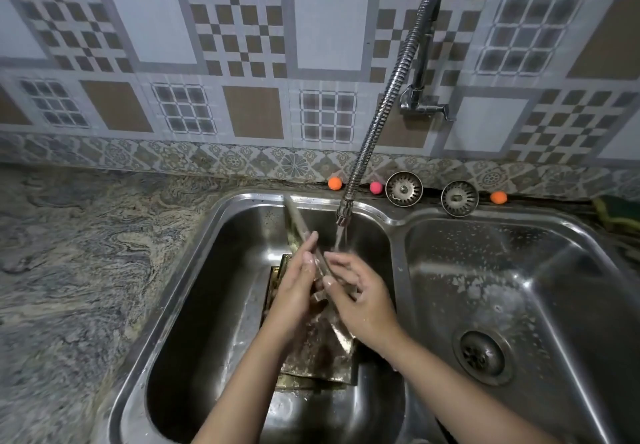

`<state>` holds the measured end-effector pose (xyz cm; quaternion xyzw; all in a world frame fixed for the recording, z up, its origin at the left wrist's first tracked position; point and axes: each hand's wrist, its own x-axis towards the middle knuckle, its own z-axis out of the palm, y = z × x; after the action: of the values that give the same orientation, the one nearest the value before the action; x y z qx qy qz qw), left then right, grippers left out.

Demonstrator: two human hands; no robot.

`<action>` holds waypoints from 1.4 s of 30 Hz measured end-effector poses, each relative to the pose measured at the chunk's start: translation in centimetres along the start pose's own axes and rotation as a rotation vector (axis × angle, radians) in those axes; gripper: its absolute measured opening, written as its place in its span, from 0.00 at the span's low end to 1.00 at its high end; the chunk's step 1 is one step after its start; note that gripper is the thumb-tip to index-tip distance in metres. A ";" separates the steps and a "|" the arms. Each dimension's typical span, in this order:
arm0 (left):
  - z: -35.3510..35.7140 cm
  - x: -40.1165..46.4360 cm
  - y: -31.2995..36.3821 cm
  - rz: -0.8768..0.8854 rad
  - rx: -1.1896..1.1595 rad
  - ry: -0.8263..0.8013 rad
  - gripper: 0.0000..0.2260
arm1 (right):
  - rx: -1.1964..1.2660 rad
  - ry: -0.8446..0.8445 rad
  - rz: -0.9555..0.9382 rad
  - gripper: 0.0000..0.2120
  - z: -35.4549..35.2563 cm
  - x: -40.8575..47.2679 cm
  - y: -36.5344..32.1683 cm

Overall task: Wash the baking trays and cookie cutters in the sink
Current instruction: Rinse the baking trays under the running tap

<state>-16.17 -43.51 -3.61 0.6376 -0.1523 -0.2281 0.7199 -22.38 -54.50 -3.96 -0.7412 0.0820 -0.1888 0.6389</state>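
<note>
Steel baking tray (300, 225), held on edge in the sink's (194, 246) left basin, runs from near the basin's back rim down toward the person. Left hand (298, 291) lies flat against it, fingers straight; right hand (360, 296) curls round its other face. Rinsing under the tap (346, 208) seems underway; next likely turning it. More trays (311, 367) lie beneath.
</note>
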 end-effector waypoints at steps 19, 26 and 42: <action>1.1 -1.6 -2.7 -0.009 -0.385 0.085 0.39 | -1.059 -0.234 0.192 0.29 -3.5 5.5 0.9; -1.0 -0.7 -2.8 -0.017 -0.379 0.183 0.17 | -1.066 -0.500 -0.089 0.30 -3.9 1.3 0.5; -2.1 0.0 -2.0 -0.029 -0.226 0.216 0.19 | -1.065 -0.356 0.185 0.30 -5.3 5.4 1.6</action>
<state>-15.36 -41.88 -5.93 0.5752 -0.0381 -0.1843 0.7960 -19.33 -61.61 -3.99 -0.9712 0.1212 0.0633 0.1949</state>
